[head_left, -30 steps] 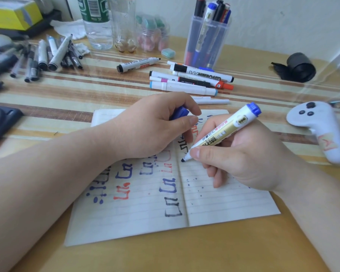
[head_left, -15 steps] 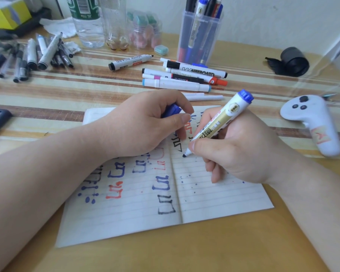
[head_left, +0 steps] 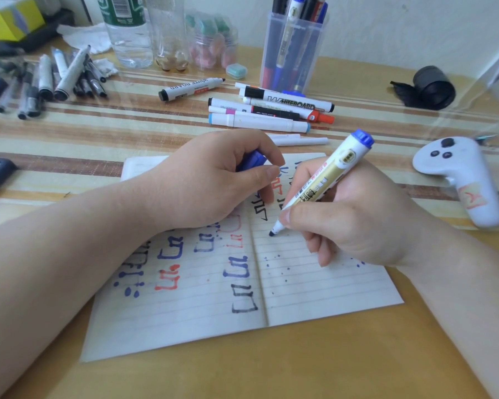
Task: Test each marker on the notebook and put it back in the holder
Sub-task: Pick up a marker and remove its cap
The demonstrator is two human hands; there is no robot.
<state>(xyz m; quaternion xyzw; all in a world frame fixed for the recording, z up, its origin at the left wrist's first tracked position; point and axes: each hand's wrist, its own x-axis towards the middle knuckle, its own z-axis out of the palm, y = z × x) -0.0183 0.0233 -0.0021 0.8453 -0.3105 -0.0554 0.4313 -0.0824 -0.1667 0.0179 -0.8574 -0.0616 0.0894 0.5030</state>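
Note:
An open lined notebook (head_left: 314,292) lies on the desk, covered in blue, red and black scribbles. My right hand (head_left: 355,217) grips a white and gold marker with a blue end (head_left: 326,182), its dark tip on the right page. Resting on the left page, my left hand (head_left: 202,180) holds the marker's blue cap (head_left: 252,160) in curled fingers. A clear plastic holder (head_left: 288,53) with several markers stands at the back. In front of it lie several loose whiteboard markers (head_left: 271,110).
A white game controller (head_left: 461,180) lies to the right. A black roll (head_left: 429,86) sits at the back right. Bottles (head_left: 130,33) and a jar stand behind, a single marker (head_left: 190,87) lies mid-desk, and a pile of pens (head_left: 49,79) fills the left.
The view has shifted slightly. The marker tip stays on the right page and has edged a little; my left hand keeps the cap.

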